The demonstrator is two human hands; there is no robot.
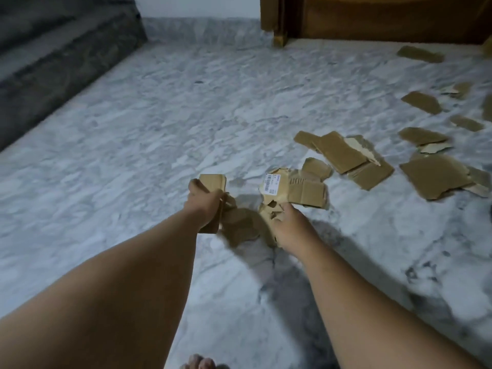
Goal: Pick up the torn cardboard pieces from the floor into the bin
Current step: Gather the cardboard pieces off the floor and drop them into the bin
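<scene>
Your left hand clamped round a stack of cardboard pieces, your right hand gripping a labelled cardboard piece, loose torn pieces on the marble floor beyond and right of your right hand.

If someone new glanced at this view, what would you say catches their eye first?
At centre, the left hand grips a folded cardboard stack, while the right hand holds a torn piece bearing a white label. Next come the loose cardboard pieces scattered over the grey marble floor to the right.
</scene>
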